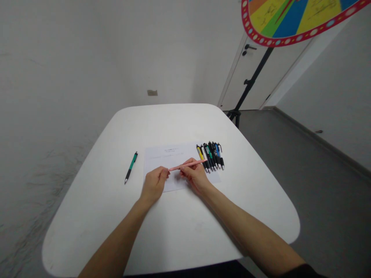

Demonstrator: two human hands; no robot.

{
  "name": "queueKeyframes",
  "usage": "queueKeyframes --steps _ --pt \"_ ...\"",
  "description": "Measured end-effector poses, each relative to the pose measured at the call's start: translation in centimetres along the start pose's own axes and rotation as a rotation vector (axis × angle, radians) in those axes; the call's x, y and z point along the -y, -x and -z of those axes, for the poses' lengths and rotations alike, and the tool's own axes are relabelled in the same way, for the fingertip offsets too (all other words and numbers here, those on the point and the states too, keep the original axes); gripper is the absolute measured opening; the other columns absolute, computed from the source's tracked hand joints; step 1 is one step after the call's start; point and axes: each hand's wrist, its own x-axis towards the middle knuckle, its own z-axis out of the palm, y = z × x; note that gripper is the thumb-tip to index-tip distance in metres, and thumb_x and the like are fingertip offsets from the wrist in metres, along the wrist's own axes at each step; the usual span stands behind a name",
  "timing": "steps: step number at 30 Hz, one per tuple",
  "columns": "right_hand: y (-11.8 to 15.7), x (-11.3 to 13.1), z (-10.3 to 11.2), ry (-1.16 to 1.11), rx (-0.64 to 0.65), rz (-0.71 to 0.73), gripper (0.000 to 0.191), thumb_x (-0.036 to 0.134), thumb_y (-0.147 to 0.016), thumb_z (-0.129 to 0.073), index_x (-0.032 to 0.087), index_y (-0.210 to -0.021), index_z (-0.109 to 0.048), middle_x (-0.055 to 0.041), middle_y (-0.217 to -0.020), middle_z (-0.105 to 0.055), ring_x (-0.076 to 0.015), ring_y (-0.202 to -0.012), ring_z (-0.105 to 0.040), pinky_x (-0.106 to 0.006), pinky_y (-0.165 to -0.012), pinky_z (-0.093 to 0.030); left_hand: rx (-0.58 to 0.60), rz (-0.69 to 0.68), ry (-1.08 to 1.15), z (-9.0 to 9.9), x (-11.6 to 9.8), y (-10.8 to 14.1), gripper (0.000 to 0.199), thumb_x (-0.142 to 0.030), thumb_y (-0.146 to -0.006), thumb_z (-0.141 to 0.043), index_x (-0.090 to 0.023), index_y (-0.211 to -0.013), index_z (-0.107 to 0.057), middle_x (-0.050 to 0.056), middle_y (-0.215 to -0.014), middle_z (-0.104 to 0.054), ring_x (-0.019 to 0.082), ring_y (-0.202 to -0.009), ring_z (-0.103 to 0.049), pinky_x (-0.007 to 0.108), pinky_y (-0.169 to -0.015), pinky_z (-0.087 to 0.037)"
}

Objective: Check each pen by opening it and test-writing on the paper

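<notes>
A pink pen (188,164) is held nearly level above a sheet of white paper (155,154). My right hand (195,176) pinches its barrel around the middle. At the pen's left end, the fingers of my left hand (156,181) are closed on the tip. Faint writing shows near the top of the paper. Beyond my right hand, several pens (213,156) with black grips lie side by side, partly over the paper's right edge. A green and black pen (131,167) lies alone to the left of the paper.
The white table (174,119) has rounded corners and stands by a pale wall. At the right, a colourful wheel (290,19) hangs on a black tripod stand (249,87) in front of a white door (246,73).
</notes>
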Motion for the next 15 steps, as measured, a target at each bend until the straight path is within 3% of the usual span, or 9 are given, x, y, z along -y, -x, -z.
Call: queueKeyframes --steps 2,6,10,12,15 --pt "0.01 0.03 0.0 0.01 -0.004 -0.006 0.032 0.029 -0.057 -0.089 0.019 -0.067 -0.06 0.003 -0.059 -0.062 -0.0106 -0.054 -0.058 -0.022 -0.05 -0.047 0.0 -0.015 -0.022 0.04 -0.08 -0.02 0.033 -0.038 -0.093 -0.043 -0.019 -0.074 -0.062 0.001 -0.069 -0.065 0.015 -0.066 -0.059 0.028 -0.064 -0.043" --pt "0.02 0.14 0.05 0.031 0.005 0.0 0.032 0.031 -0.059 -0.088 0.019 -0.068 -0.06 0.0027 -0.06 -0.063 -0.0107 -0.055 -0.058 -0.023 -0.051 -0.047 -0.05 -0.073 -0.003 -0.08 -0.06 -0.03 0.016 -0.029 -0.083 -0.057 -0.019 -0.092 -0.065 0.0 -0.078 -0.067 0.013 -0.065 -0.056 0.026 -0.063 -0.043" --pt "0.03 0.16 0.02 0.029 0.007 0.003 0.032 0.031 -0.058 -0.088 0.02 -0.067 -0.06 0.0029 -0.059 -0.063 -0.0108 -0.054 -0.057 -0.023 -0.05 -0.045 -0.081 -0.088 0.002 -0.15 0.17 0.0 0.028 -0.027 -0.08 -0.06 -0.018 -0.106 -0.064 0.002 -0.087 -0.068 0.013 -0.067 -0.056 0.026 -0.063 -0.044" --pt "0.04 0.17 -0.03 0.028 0.004 0.006 0.032 0.03 -0.057 -0.088 0.02 -0.066 -0.06 0.0034 -0.058 -0.062 -0.0108 -0.053 -0.057 -0.023 -0.05 -0.045 -0.05 -0.072 -0.01 -0.11 0.26 -0.01 0.023 -0.033 -0.088 -0.053 -0.018 -0.098 -0.066 0.003 -0.082 -0.068 0.014 -0.069 -0.058 0.027 -0.065 -0.045" --pt "0.06 0.23 -0.1 0.044 0.005 0.002 0.03 0.029 -0.058 -0.087 0.02 -0.066 -0.06 0.0035 -0.057 -0.062 -0.0109 -0.053 -0.058 -0.023 -0.051 -0.045 0.001 -0.067 -0.045 -0.04 0.29 -0.08 0.033 -0.035 -0.095 -0.042 -0.018 -0.08 -0.066 0.003 -0.074 -0.067 0.016 -0.072 -0.061 0.03 -0.068 -0.045"
